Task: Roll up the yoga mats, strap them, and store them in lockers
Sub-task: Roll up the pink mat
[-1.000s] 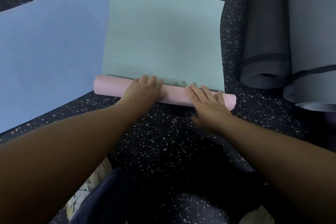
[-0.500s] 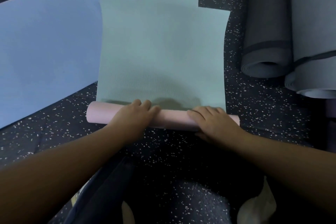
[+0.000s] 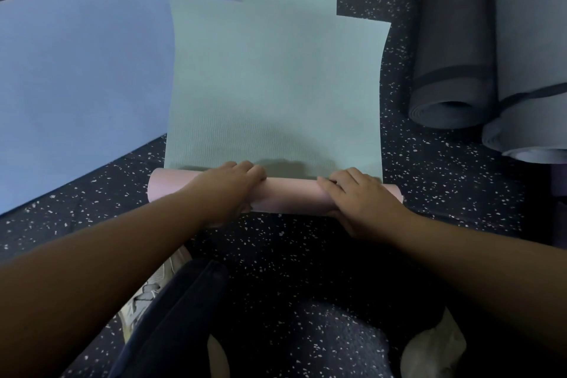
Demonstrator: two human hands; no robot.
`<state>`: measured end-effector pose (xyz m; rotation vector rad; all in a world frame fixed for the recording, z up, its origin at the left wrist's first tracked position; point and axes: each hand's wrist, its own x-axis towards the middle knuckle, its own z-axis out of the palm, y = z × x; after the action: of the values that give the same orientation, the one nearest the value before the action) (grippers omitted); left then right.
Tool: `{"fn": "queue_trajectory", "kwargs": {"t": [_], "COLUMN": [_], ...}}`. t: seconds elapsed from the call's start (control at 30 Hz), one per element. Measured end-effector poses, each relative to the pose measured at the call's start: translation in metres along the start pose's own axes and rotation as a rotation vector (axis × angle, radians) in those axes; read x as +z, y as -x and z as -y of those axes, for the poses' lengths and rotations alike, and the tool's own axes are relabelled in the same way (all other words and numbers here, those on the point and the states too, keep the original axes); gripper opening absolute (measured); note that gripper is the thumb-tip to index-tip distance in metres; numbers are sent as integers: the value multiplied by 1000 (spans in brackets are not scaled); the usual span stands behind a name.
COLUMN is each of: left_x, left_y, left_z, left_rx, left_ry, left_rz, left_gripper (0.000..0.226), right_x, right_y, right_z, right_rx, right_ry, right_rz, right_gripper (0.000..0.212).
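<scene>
Rolling is under way: the left hand (image 3: 228,189) and right hand (image 3: 356,201) both curl over the pink roll (image 3: 291,198) of the green mat (image 3: 276,95) on the floor (image 3: 429,181), which likely next needs an even forward push.

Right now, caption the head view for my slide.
Both hands, left and right, grip the pink roll of a green mat.

place: gym or yoga studio | evidence: speckled rubber floor (image 3: 429,181); spread yoga mats (image 3: 86,70); strapped rolled mats (image 3: 454,77)
</scene>
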<state>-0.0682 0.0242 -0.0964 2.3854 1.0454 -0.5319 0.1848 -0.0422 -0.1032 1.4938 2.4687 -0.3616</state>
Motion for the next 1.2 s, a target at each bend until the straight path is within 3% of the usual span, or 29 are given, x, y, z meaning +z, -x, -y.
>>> {"fn": "queue_trajectory", "kwargs": {"t": [0.07, 0.27, 0.43, 0.7, 1.2], "left_x": [-1, 11, 16, 16, 6], "left_y": [1, -1, -5, -12, -17], "left_z": [3, 10, 10, 11, 4], "left_rx": [1, 67, 62, -52, -136], "left_ry": [-9, -176, -151, -4, 7], "left_rz": [-21, -308, -376, -301, -219], "left_gripper": [54, 64, 66, 49, 62], "right_x": [0, 0, -7, -7, -2], "right_y": [-2, -8, -15, -25, -25], "right_z": [0, -6, -10, -14, -17], "right_rx": [13, 12, 88, 185, 281], "right_ry": [15, 14, -86, -168, -201], "right_rz": [-13, -54, 56, 92, 81], "right_gripper": [53, 38, 47, 40, 39]}}
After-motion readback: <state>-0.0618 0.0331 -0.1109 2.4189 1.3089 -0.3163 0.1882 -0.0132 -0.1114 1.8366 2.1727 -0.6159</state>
